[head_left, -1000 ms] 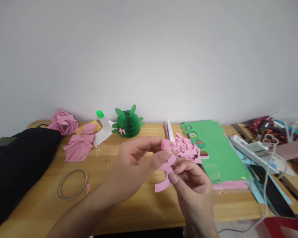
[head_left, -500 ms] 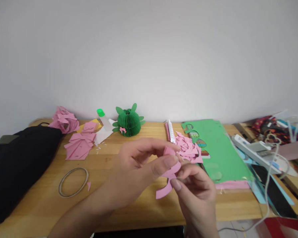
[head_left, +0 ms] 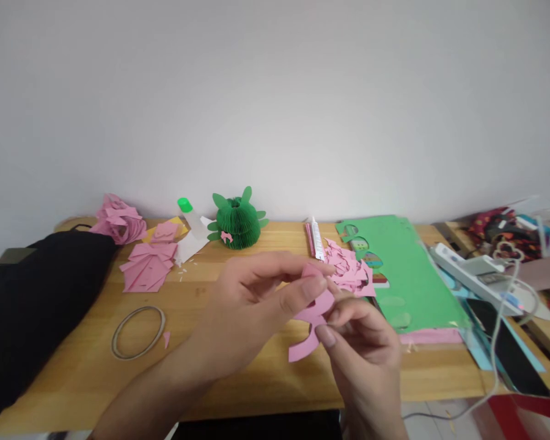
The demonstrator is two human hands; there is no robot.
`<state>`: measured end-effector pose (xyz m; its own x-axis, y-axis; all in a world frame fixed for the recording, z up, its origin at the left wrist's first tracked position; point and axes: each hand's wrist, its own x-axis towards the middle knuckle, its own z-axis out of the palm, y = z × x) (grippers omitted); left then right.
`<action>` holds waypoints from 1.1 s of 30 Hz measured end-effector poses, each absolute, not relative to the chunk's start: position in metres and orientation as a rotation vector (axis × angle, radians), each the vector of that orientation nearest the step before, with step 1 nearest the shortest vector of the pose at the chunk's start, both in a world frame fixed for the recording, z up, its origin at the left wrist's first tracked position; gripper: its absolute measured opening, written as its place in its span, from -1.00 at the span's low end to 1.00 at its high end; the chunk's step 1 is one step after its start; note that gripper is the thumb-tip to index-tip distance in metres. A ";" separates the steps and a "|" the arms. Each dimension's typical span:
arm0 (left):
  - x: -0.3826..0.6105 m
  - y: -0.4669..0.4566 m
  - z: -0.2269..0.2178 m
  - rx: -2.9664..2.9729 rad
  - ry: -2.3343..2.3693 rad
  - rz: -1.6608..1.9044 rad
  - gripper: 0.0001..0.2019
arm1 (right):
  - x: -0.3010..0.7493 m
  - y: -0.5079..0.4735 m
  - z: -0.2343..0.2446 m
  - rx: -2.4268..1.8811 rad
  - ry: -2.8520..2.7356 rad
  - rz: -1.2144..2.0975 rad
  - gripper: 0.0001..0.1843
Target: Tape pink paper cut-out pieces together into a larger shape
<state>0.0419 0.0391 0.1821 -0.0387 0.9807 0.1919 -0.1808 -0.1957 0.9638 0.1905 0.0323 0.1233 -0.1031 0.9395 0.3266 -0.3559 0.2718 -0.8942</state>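
Note:
A curvy cut piece of pink paper (head_left: 304, 349) is held up over the table between both hands. My left hand (head_left: 252, 315) pinches its upper part between thumb and fingers. Lower on the right edge, my right hand (head_left: 364, 351) grips the same piece with thumb and forefinger. Part of the paper is hidden behind the fingers. Just beyond the hands lies a heap of pink paper scraps (head_left: 346, 266). A green honeycomb-paper cactus (head_left: 238, 226) with paper leaves and a small pink bow stands near the wall.
On the left are a tape ring (head_left: 138, 333), folded pink paper (head_left: 146, 266), a green-capped glue bottle (head_left: 189, 215) and a black bag (head_left: 46, 305). Green card sheets (head_left: 407, 278), a white glue tube (head_left: 318, 237), a power strip (head_left: 476, 278) and a phone (head_left: 508, 348) lie rightward.
The view has shifted slightly, so the table things appear a little higher. Both hands keep hold of the pink paper in nearly the same pose.

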 end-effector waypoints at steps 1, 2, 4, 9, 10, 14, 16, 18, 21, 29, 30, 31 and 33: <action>0.042 0.040 0.181 1.187 0.978 1.445 -0.81 | 0.190 0.032 0.123 -0.654 -1.196 1.231 -0.81; 0.042 0.040 0.180 1.173 0.973 1.441 -0.80 | 0.190 0.033 0.122 -0.658 -1.196 1.229 -0.81; 0.041 0.042 0.178 1.134 0.968 1.434 -0.81 | 0.190 0.033 0.121 -0.666 -1.195 1.215 -0.79; 0.041 0.051 0.170 1.004 0.996 1.438 -0.89 | 0.187 0.036 0.121 -0.706 -1.173 1.217 -0.81; 0.042 0.053 0.169 0.983 1.009 1.435 -0.90 | 0.186 0.037 0.122 -0.725 -1.159 1.245 -0.82; 0.042 0.062 0.161 0.954 0.992 1.428 -0.93 | 0.181 0.044 0.125 -0.784 -1.100 1.325 -0.86; 0.042 0.064 0.157 0.954 0.979 1.417 -0.92 | 0.177 0.049 0.127 -0.812 -1.091 1.317 -0.91; 0.042 0.065 0.155 0.936 0.978 1.410 -0.92 | 0.174 0.053 0.128 -0.842 -1.091 1.323 -0.93; 0.041 0.065 0.152 0.902 0.983 1.413 -0.95 | 0.170 0.058 0.129 -0.897 -1.102 1.346 -0.90; 0.044 0.069 0.147 0.818 1.009 1.405 -0.95 | 0.170 0.065 0.126 -0.962 -1.251 1.144 -0.88; 0.044 0.069 0.146 0.835 1.026 1.402 -0.94 | 0.170 0.066 0.125 -0.965 -1.256 1.116 -0.88; 0.044 0.068 0.145 0.861 1.046 1.400 -0.91 | 0.171 0.067 0.124 -0.964 -1.251 1.100 -0.89; 0.043 0.065 0.143 0.946 1.104 1.389 -0.86 | 0.171 0.070 0.122 -0.955 -1.214 1.090 -0.91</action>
